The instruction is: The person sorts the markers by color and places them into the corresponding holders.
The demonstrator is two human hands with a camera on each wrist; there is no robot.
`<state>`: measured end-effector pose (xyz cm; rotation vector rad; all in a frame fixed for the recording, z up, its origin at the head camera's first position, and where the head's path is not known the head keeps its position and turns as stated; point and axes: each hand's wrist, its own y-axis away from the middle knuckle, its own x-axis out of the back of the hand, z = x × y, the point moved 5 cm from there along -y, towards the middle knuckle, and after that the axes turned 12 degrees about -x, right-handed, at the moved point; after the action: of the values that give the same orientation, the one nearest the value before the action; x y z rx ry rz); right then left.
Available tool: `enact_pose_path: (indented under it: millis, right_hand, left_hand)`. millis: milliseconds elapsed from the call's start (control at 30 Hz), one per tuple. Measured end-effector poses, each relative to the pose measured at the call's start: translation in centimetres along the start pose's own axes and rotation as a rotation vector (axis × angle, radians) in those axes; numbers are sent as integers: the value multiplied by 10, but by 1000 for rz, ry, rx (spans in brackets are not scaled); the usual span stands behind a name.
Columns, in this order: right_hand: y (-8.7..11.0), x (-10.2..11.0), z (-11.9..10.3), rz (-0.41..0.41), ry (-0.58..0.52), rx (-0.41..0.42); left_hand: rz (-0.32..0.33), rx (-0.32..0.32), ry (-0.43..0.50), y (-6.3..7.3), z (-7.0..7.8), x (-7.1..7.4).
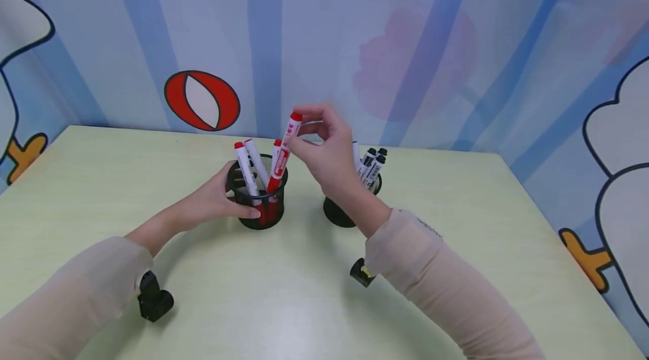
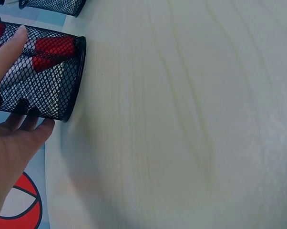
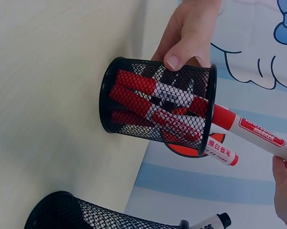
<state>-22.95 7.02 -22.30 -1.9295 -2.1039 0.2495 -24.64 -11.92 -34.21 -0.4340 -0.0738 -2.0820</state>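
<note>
My left hand [image 1: 218, 194] grips the side of a black mesh pen cup [image 1: 261, 216], thumb across its front. Several red-and-white markers [image 1: 244, 163] lean inside it. Pinched between the thumb and fingers of my right hand [image 1: 327, 149] is a red marker [image 1: 286, 149], tilted, its lower red end at the cup's mouth. In the right wrist view that marker [image 3: 258, 133] has its red end just inside the rim. The left wrist view shows the cup [image 2: 43, 71] between the thumb and fingers of my left hand [image 2: 12, 138].
A second black mesh cup [image 1: 339, 213] with several black-capped markers [image 1: 372, 165] stands to the right, partly behind my right forearm. The pale wooden table [image 1: 284, 292] ends at a printed blue backdrop [image 1: 314, 39]. A black wrist camera [image 1: 154, 298] hangs by my left sleeve.
</note>
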Motion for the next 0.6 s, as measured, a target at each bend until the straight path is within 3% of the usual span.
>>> enact_pose_path:
  millis: [300, 600]
  right_hand:
    - [3, -11, 10, -107, 21, 14]
    - [9, -18, 29, -137, 108, -32]
  left_hand:
    - [5, -22, 9, -2, 0, 1]
    - [1, -27, -2, -1, -3, -1]
